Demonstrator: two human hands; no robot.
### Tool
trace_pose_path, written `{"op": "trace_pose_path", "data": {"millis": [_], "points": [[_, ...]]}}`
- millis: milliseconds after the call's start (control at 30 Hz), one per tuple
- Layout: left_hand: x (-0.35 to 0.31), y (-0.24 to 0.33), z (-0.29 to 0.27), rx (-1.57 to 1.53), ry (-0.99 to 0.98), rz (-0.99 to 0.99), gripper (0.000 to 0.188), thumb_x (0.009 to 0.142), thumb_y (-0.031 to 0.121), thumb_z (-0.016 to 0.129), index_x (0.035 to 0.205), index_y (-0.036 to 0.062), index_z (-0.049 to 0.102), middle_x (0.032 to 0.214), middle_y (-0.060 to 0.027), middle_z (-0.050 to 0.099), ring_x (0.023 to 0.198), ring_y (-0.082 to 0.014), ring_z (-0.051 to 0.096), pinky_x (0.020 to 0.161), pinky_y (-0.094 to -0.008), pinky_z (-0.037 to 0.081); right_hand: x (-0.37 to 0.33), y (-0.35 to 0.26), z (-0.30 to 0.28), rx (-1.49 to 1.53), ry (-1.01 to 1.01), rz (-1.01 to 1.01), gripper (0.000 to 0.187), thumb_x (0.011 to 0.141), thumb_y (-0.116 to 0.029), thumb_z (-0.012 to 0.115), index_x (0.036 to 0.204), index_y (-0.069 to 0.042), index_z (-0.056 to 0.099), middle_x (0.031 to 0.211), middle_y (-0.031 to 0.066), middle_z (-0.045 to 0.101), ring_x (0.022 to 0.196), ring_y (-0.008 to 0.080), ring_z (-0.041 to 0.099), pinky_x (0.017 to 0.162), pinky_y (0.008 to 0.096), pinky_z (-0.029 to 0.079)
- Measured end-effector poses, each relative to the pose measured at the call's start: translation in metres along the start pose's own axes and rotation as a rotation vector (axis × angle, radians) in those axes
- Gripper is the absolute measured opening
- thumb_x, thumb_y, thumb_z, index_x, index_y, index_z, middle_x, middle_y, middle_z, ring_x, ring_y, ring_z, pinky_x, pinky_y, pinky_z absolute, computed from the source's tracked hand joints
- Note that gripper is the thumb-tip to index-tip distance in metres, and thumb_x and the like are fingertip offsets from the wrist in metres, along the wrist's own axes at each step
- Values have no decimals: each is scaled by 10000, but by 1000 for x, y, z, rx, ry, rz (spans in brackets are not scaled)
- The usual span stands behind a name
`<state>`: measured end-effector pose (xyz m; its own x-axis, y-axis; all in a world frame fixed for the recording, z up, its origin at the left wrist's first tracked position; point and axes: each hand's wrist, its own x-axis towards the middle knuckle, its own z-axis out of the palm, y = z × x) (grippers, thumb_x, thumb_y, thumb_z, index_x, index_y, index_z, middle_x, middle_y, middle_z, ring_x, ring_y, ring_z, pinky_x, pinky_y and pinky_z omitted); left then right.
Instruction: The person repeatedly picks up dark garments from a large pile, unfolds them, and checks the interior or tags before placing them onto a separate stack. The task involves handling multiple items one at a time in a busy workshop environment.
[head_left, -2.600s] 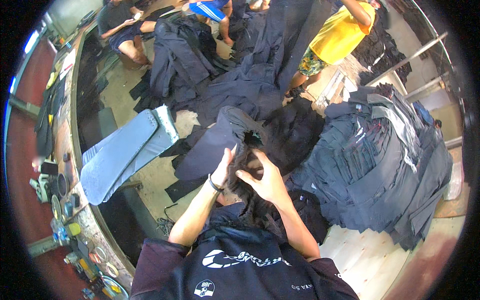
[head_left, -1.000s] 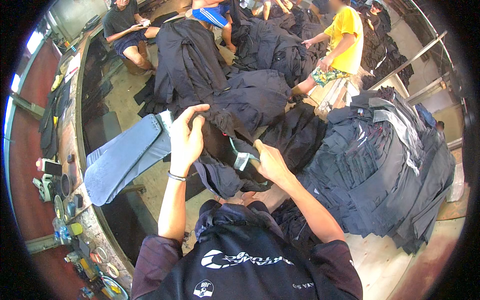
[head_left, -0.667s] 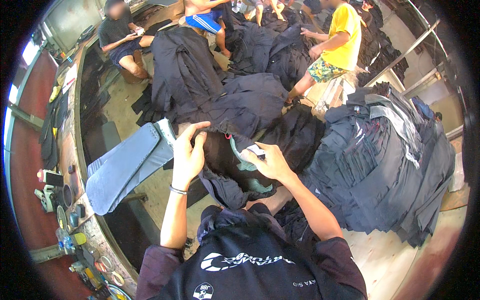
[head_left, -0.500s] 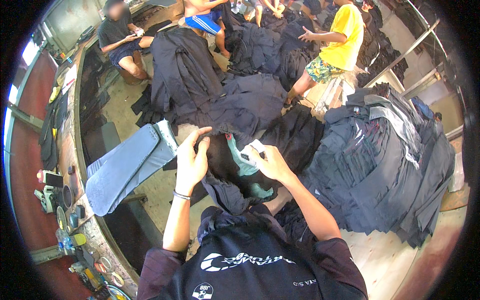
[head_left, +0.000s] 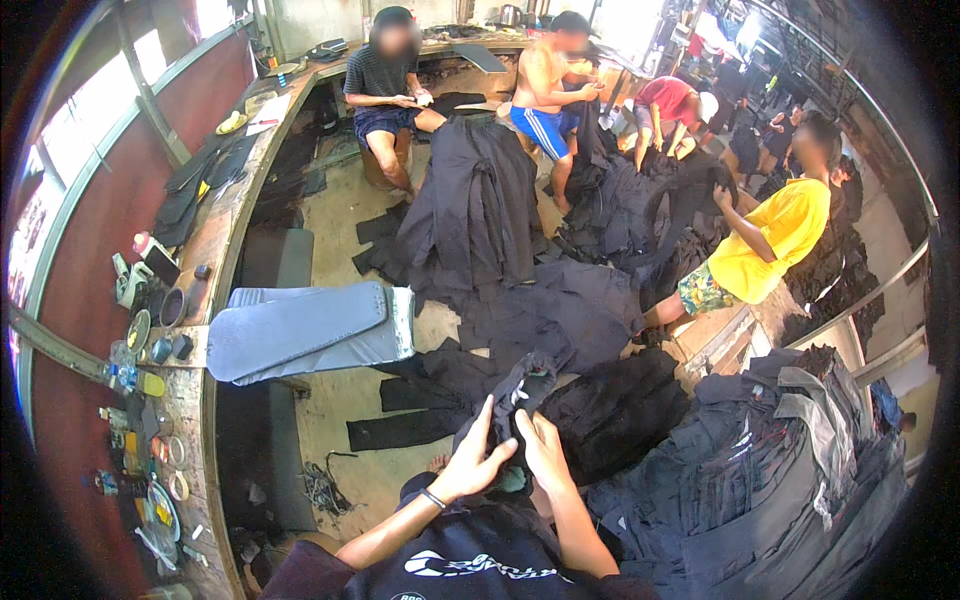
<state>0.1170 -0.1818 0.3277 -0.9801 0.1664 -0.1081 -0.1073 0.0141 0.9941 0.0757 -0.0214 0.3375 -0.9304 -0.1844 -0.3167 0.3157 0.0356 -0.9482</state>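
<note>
Both my hands are close together in front of my chest, at a bunched black garment (head_left: 528,378) with a small white patch showing in its fold. My left hand (head_left: 474,458) presses against its left side, fingers pointing up and thumb toward the middle. On the other side my right hand (head_left: 541,450) grips the cloth, its fingertips partly hidden in the folds. A bit of pale green cloth (head_left: 513,480) shows below, between my wrists. Just beyond the garment, more black trousers (head_left: 620,405) lie heaped.
At the left, a padded grey ironing board (head_left: 295,330) juts from a long wooden bench (head_left: 215,440) cluttered with tape rolls and small containers. A large stack of dark garments (head_left: 745,480) rises at my right. Several people work beyond, including one in a yellow shirt (head_left: 785,235) among black cloth piles (head_left: 470,200).
My view has tipped up and turned left. My hands have come together on the garment, and the green striped lining is mostly covered. The person in yellow now reaches toward the black cloth.
</note>
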Motion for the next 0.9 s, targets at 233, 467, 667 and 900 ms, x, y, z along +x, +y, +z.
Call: {"op": "trace_pose_path", "data": {"millis": [233, 467, 667, 900], "points": [[32, 23, 48, -107, -165, 74, 729, 1155, 456, 333, 1693, 8, 129, 1767, -164, 152, 1627, -247, 147, 1283, -381, 224, -12, -11, -71, -428, -125, -238, 986, 913, -484, 805, 1645, -81, 282, 1477, 294, 579, 1425, 452, 520, 1164, 474, 435], [119, 58, 57, 422, 55, 291, 819, 866, 266, 788, 1561, 10, 439, 1598, -240, 443, 1532, -371, 366, 1269, -483, 274, 13, -47, -198, -492, -330, -307, 609, 945, -219, 719, 1497, -55, 518, 1218, 269, 717, 1083, 417, 732, 913, 480, 568], [207, 113, 131, 364, -460, 289, 496, 730, 60, 789, 1187, 25, 601, 998, -66, 627, 929, -229, 626, 891, -336, 513, -17, -80, -310, -575, -311, -403, 820, 903, -418, 780, 1499, 62, 486, 1349, 283, 663, 1255, 391, 653, 1070, 449, 504], [312, 134, 267, 712, -83, 742, 616, 791, 317, 892, 1247, 58, 570, 1238, -160, 600, 1198, -368, 589, 1005, -477, 494, -16, -92, -450, -1042, 451, -335, 528, 950, -158, 650, 1469, -109, 567, 1325, 273, 663, 1241, 436, 641, 1059, 495, 515]]}}
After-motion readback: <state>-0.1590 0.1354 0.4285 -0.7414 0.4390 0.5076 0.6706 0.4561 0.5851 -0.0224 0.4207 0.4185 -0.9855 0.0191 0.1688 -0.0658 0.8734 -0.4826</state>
